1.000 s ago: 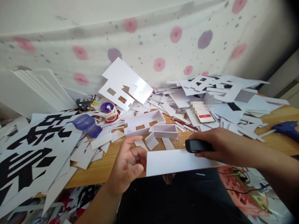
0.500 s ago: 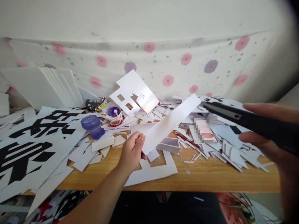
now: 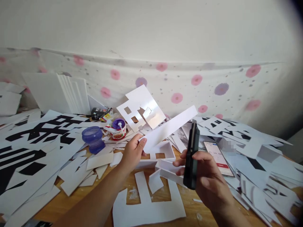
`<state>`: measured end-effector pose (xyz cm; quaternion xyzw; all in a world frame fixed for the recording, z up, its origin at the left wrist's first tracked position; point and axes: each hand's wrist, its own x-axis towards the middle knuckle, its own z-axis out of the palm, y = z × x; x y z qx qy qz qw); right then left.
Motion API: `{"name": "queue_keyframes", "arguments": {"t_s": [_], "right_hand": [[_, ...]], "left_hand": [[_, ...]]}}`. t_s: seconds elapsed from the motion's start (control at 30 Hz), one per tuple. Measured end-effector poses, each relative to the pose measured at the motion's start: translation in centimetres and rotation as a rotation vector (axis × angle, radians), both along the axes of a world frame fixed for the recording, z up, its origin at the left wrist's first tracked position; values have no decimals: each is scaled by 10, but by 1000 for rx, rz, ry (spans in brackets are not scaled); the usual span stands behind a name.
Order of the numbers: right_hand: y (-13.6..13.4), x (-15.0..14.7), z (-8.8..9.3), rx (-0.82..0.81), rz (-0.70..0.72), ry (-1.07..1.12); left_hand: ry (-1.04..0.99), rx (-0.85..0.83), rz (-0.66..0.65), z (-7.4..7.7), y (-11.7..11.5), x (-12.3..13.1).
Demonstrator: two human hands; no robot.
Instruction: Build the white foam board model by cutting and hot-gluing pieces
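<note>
My left hand [image 3: 133, 150] pinches the lower end of a long white foam board strip [image 3: 174, 126], which slants up to the right. In my right hand [image 3: 207, 179] is a black utility knife [image 3: 192, 154], held upright just right of the strip. Below the strip, a white open-sided cut-out shape [image 3: 165, 148] with raised walls rests on the table, partly hidden by my left hand and the strip. Nearer me lies a flat white foam board piece [image 3: 151, 211] with rectangular openings.
A purple-blue jar [image 3: 93, 138] and a red-white tub [image 3: 118, 132] stand left of centre. A phone [image 3: 219, 157] lies at right among white scraps. Sheets with black characters [image 3: 33, 157] cover the left side. White boards [image 3: 71, 94] lean against the wall.
My right hand has brought the knife in from the far right, turning it from level to upright beside the strip. The view has tilted and shifted; my left hand keeps the strip.
</note>
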<state>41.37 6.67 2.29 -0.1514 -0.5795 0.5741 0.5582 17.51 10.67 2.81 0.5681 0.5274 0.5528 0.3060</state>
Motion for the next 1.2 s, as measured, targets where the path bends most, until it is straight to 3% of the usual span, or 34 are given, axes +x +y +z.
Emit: {"name": "queue_keyframes", "arguments": {"t_s": [0.1, 0.27, 0.4, 0.77, 1.2], "right_hand": [[5, -22, -10, -71, -69, -41], [-5, -39, -21, -67, -64, -431], [-14, -46, -26, -61, -74, -607], [-16, -59, -34, -53, -54, -629], [-19, -60, -33, 39, -175, -718]], "left_hand": [[36, 41, 27, -12, 4, -3], [110, 144, 121, -27, 3, -7], [226, 270, 183, -30, 1, -11], [302, 381, 190, -26, -5, -18], [280, 375, 221, -28, -6, -17]]}}
